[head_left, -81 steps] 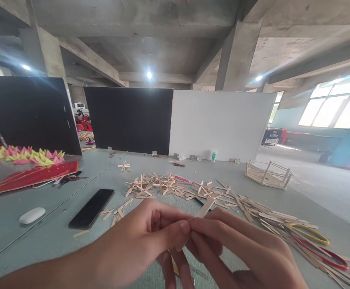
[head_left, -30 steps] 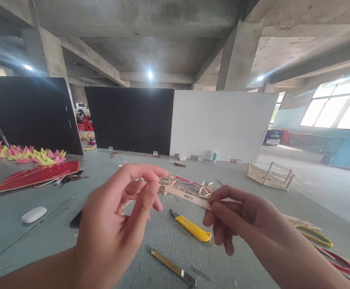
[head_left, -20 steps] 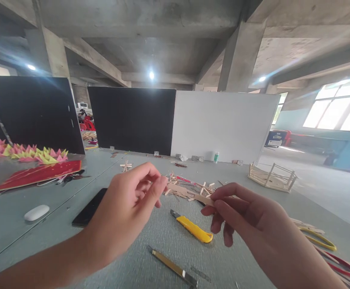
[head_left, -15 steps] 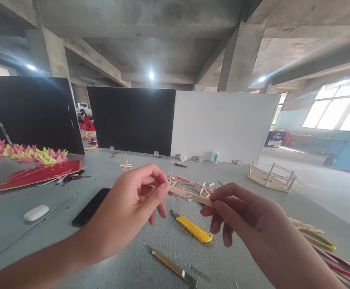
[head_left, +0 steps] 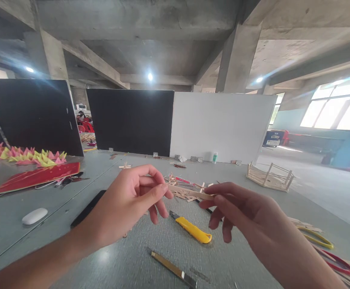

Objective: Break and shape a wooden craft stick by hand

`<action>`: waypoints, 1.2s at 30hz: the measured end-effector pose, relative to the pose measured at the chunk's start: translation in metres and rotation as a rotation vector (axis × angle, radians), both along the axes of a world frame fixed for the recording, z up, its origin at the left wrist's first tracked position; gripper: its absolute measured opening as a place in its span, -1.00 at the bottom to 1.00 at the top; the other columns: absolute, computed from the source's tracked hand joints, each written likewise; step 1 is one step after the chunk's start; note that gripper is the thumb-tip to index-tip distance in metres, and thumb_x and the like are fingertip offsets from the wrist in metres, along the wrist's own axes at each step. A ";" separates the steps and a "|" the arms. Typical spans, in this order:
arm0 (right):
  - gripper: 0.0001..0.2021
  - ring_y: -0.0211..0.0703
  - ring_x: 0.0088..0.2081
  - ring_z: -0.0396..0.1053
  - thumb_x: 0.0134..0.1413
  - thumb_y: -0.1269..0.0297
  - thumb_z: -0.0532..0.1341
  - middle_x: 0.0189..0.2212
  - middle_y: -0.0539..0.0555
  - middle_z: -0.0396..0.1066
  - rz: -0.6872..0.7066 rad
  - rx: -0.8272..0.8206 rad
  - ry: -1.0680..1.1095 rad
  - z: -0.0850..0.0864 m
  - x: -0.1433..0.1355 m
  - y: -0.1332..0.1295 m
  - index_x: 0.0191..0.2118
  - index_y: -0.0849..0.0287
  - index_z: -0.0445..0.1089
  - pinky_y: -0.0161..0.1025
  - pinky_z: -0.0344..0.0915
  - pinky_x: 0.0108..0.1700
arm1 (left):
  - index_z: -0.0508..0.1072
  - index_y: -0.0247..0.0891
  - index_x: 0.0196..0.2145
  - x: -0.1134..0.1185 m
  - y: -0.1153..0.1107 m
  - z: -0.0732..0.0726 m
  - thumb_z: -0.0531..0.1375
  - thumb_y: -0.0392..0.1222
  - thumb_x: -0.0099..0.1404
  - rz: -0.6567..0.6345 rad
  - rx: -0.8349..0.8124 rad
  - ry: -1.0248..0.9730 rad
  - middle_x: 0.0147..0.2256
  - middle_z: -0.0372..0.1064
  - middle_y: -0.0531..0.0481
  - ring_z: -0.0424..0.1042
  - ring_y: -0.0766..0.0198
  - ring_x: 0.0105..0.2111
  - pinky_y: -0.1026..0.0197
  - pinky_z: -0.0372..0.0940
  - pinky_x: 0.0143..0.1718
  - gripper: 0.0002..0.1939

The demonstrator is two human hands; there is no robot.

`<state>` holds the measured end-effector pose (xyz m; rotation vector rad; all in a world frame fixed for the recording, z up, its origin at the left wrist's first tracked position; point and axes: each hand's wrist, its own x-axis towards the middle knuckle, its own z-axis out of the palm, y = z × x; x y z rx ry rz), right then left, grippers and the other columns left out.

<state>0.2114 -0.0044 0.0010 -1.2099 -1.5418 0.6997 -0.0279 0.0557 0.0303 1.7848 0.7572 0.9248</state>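
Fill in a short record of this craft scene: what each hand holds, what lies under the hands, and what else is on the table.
Left hand: pinches one end of the wooden stick
Right hand: pinches the other end
Stick: held level above the table
Below hands: yellow utility knife, metal blade
Left side: black phone, white case
Far right: stick frame

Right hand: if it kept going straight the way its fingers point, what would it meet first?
Probably the left hand. The right hand points leftward along the wooden stick it pinches, whose far end sits at the left fingertips; depth is uncertain.
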 end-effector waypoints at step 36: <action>-0.45 -0.35 -0.67 -0.11 0.29 -0.31 0.10 -0.74 -0.17 0.00 0.097 -0.359 -0.170 0.013 -0.007 -0.021 -0.35 0.09 0.47 -0.31 -0.16 -0.62 | 0.60 -0.29 -0.15 0.000 -0.018 -0.012 0.28 0.06 0.45 -0.375 -0.300 -0.022 -0.21 0.58 -0.08 0.58 0.37 -0.44 0.46 0.41 -0.50 -0.68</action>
